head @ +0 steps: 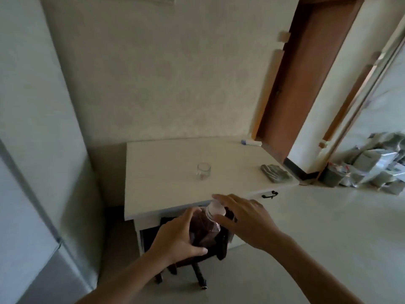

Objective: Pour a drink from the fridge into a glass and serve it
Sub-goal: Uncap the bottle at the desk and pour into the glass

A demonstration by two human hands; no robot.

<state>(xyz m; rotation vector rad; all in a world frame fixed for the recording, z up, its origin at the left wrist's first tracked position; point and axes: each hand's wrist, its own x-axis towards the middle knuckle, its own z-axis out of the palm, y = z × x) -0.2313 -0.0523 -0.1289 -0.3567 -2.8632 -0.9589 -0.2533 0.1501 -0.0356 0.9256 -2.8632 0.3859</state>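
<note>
The left hand (pixel 177 235) holds the bottle (pixel 202 227) steady by its body; the right hand (pixel 245 218) closes its fingers around the cap (pixel 215 208), probably to unscrew it. The empty glass (pixel 203 171) waits on the tabletop (pixel 166 185) at 12 o'clock from the bottle.

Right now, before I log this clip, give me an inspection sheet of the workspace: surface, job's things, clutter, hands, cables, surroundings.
Surface: white table against the wall, top mostly bare.
Job's things: empty clear glass upright near the table's middle; bottle of dark drink held in front of the table's near edge, cap on.
Clutter: folded grey cloth at the table's right edge; small white and blue item at the back right corner, too blurred to identify.
Hands: left hand grips the bottle's body; right hand has fingers at the cap.
Cables: nothing seen.
Surroundings: dark stool under the table; brown door behind; pile of bags on the floor at right.
</note>
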